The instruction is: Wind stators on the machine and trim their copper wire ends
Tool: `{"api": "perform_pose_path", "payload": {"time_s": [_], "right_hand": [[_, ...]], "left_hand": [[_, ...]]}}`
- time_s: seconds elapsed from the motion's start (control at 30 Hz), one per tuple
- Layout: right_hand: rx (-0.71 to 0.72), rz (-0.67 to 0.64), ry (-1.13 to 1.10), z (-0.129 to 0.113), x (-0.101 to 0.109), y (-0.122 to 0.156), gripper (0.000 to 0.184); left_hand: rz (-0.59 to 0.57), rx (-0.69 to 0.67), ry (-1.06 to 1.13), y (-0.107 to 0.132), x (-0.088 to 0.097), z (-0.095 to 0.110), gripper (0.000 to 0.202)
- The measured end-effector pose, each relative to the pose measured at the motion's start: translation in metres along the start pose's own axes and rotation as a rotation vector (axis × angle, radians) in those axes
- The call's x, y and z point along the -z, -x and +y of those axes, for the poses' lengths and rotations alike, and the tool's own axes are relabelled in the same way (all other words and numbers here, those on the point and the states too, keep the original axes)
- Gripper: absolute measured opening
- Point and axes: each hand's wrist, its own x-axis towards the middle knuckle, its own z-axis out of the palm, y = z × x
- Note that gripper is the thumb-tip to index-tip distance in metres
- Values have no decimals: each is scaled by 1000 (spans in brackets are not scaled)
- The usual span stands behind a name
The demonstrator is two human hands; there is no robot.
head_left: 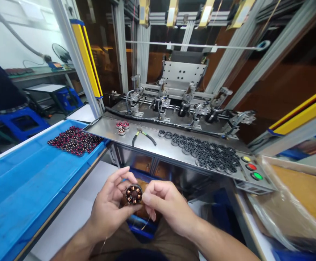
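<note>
My left hand is closed around a motor stator wound with copper, its coil face turned towards me, above my lap. At the stator's right edge, my right hand has its thumb and forefinger pinched together. A thin copper wire hangs just below those fingers; its upper end is hidden by them. Wire cutters with dark handles lie spread on the metal ledge ahead. Left of them sits a small group of wound stators, some with red coils.
Many bare black stator cores cover the ledge's right part. Beside them is a button box. A blue tray at left holds a heap of wound stators. Winding machinery stands behind; a plastic-lined box is at right.
</note>
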Motion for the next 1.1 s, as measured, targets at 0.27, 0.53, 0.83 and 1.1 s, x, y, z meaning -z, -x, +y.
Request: {"api": "perform_pose_path", "payload": {"time_s": [0.27,0.53,0.83,1.1], "right_hand": [[-69,-65,146,17,17,9,36],[356,147,415,-21,-4,5,32],[437,209,281,8,-10,3,20],[503,215,317,20,-11,9,16]], "left_hand": [[18,-22,45,-3,11,4,73],[42,-145,-223,9,8,2,69],[-84,96,157,5,11,5,49],[-35,191,231,3,1,-3,53]]}}
